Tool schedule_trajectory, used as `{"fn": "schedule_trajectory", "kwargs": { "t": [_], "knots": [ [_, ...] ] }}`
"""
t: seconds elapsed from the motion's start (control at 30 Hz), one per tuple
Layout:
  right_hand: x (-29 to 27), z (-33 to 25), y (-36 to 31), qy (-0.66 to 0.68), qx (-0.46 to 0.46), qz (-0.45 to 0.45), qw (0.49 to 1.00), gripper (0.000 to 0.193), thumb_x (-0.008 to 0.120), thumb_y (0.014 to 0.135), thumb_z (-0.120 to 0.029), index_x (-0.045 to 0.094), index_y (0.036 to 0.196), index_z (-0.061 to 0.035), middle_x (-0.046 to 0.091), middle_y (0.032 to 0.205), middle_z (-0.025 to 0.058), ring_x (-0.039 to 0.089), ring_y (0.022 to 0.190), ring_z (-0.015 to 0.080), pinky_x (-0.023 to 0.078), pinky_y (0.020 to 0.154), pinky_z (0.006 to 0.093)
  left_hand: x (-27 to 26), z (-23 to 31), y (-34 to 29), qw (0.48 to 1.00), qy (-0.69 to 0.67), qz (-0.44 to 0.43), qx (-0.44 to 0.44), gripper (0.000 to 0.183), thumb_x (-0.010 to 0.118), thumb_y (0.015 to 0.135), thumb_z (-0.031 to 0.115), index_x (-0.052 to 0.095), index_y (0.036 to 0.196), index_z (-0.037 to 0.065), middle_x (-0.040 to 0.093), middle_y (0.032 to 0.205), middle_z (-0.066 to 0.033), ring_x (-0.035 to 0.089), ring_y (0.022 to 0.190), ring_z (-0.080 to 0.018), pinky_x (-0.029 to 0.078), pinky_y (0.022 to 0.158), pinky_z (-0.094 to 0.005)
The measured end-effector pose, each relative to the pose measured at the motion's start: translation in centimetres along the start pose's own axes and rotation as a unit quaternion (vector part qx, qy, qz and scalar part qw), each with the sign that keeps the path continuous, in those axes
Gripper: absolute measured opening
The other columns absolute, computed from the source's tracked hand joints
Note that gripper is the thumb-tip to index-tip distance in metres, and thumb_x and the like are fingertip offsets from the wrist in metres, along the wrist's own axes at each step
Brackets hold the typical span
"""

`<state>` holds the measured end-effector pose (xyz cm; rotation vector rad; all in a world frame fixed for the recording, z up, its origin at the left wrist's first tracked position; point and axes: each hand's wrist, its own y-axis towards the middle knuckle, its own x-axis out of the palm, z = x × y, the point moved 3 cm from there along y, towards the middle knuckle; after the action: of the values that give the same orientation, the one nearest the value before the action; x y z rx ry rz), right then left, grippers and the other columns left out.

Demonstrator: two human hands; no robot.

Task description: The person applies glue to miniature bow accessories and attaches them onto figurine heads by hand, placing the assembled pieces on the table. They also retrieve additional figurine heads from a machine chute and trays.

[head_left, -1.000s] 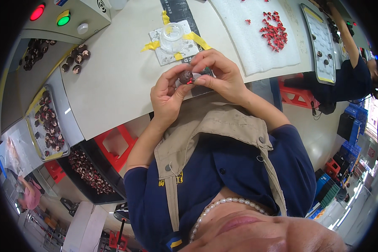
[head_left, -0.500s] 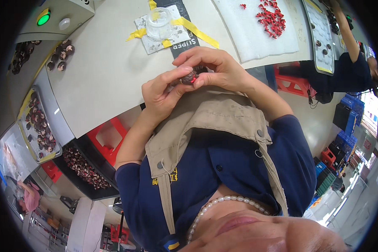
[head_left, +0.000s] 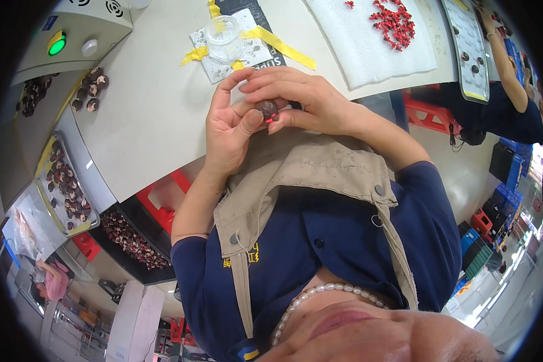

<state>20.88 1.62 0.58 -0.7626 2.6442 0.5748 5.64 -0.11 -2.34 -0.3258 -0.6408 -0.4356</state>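
Note:
Near the table's front edge, both my hands meet around a small dark brown ball-shaped piece (head_left: pixel 266 108). My left hand (head_left: pixel 228 125) has its thumb against the piece's lower left side, with the fingers curled behind it. From the right, my right hand (head_left: pixel 317 102) closes in, its fingers arched over the top. Its thumb and a fingertip are at a small red part (head_left: pixel 274 118) on the piece's lower right. Whether the red part is fixed to the ball cannot be seen. Just beyond my fingers, a clear round dish (head_left: pixel 224 45) sits on a white tile with yellow tape.
Several small red parts (head_left: pixel 394 24) lie on a white foam sheet (head_left: pixel 368 54). Brown and pink balls (head_left: pixel 92 90) rest beside a grey machine (head_left: pixel 102 54) with a green light. Trays (head_left: pixel 81 228) and a black bin (head_left: pixel 175 273) flank the table. Another person's arm (head_left: pixel 507 72) is at far right.
My left hand's fingers have lifted and spread, so more of the brown ball shows. The red part has turned to its lower right. The whole view has shifted slightly.

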Motion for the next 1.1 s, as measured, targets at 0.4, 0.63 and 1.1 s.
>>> {"fn": "schedule_trajectory", "kwargs": {
  "t": [0.4,0.63,1.1],
  "knots": [
    [-0.3,1.2,-0.5,-0.059,-0.029,0.058,0.996,0.036,0.069,0.073,-0.019,0.062,0.103,0.0002,0.063,0.103,0.0127,0.058,0.103,0.0288,0.049,0.083,0.0346,0.5,-0.9,-0.1,0.988,0.119,-0.009,0.093,0.062,0.069,0.077,0.004,0.039,0.131,-0.003,0.048,0.127,-0.0126,0.050,0.111,-0.0167,0.042,0.093,-0.0273],
    [0.2,1.1,-0.6,-0.060,-0.020,0.078,0.995,0.034,0.068,0.073,-0.018,0.062,0.101,0.0003,0.064,0.102,0.0113,0.059,0.102,0.0280,0.050,0.083,0.0342,0.3,-0.8,-0.3,0.982,0.162,-0.007,0.097,0.056,0.068,0.080,0.009,0.042,0.128,-0.004,0.049,0.126,-0.0142,0.051,0.111,-0.0180,0.043,0.092,-0.0274],
    [0.3,0.7,-0.6,-0.091,-0.032,0.084,0.992,0.035,0.068,0.071,-0.011,0.062,0.104,-0.0006,0.063,0.104,0.0134,0.059,0.102,0.0295,0.050,0.083,0.0349,0.2,-0.9,-0.4,0.984,0.143,-0.005,0.106,0.054,0.066,0.082,0.011,0.042,0.128,-0.004,0.050,0.124,-0.0137,0.052,0.109,-0.0170,0.044,0.089,-0.0260]
  ]
}}
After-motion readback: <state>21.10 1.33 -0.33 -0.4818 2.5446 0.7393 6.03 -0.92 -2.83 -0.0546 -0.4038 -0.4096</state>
